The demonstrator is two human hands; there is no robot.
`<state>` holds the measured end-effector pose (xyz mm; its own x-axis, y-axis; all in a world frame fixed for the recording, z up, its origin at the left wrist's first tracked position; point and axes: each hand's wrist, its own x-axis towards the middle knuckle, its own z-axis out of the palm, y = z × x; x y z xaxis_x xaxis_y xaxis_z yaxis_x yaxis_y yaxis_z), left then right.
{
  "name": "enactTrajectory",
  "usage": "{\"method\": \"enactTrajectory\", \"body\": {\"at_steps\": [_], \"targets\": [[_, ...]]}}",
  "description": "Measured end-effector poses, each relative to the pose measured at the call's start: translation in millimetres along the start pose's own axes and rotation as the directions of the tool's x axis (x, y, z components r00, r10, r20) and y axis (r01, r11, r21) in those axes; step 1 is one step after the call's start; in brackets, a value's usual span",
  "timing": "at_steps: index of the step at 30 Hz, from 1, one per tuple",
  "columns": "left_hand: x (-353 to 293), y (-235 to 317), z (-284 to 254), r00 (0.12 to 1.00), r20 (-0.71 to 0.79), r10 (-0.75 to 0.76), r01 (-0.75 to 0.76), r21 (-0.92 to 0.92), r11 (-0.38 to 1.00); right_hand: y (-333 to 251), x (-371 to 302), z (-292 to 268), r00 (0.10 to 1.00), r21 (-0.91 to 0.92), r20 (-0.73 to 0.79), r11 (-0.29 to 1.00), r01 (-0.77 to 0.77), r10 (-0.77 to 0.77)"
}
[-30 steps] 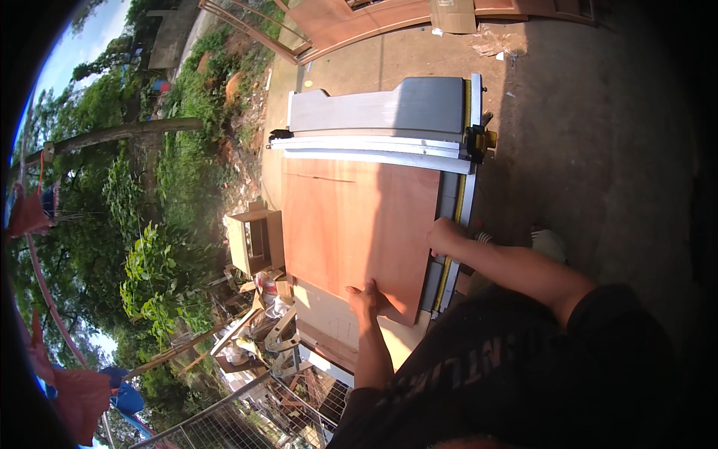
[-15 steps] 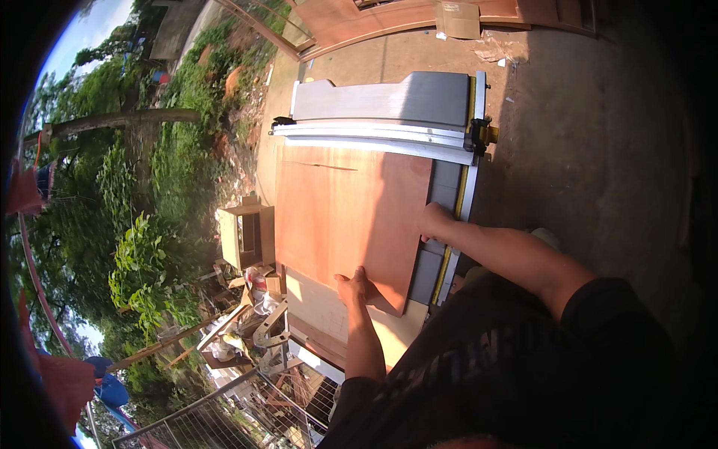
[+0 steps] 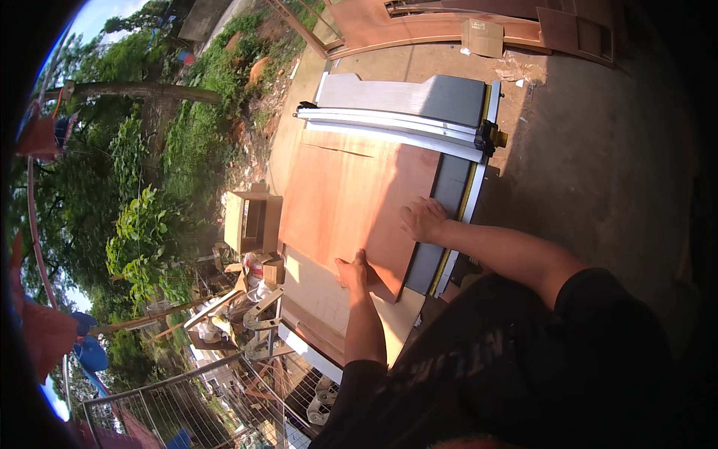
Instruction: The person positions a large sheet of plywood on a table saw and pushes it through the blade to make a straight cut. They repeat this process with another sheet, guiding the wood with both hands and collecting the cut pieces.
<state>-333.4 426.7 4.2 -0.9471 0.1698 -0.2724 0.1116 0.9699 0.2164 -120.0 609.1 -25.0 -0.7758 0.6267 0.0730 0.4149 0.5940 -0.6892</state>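
A reddish-brown wooden panel lies flat on a table saw, its far edge against the silver rip fence. A dark crack or slot runs across it near the fence. My left hand grips the panel's near edge, thumb and knuckles showing and the other fingers partly hidden. At the right edge, my right hand rests with spread fingers on the panel's top, its wrist over the grey saw table. Under the panel's near side sits a paler board.
Wooden frames and a cardboard box stand beyond the saw. To the left are an open box, wood scraps and a wire mesh barrier. Greenery borders the left side.
My right hand has gone from a curled hold at the panel's right edge to lying spread on its top. My left hand stays at the near edge. The view has shifted slightly.
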Motion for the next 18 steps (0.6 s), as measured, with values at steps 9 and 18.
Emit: {"method": "enactTrajectory", "body": {"at_steps": [9,18], "targets": [[-62.9,0.7,13.2,0.999,0.020,-0.042,0.043,-0.045,0.998,12.0,16.6,28.3,0.951,-0.284,0.040,0.909,0.306,-0.308],[-95.2,-50.2,50.3,0.892,-0.029,0.450,-0.430,0.246,0.869,10.0,23.3,18.6,0.952,-0.243,0.070,0.920,0.307,-0.299]]}}
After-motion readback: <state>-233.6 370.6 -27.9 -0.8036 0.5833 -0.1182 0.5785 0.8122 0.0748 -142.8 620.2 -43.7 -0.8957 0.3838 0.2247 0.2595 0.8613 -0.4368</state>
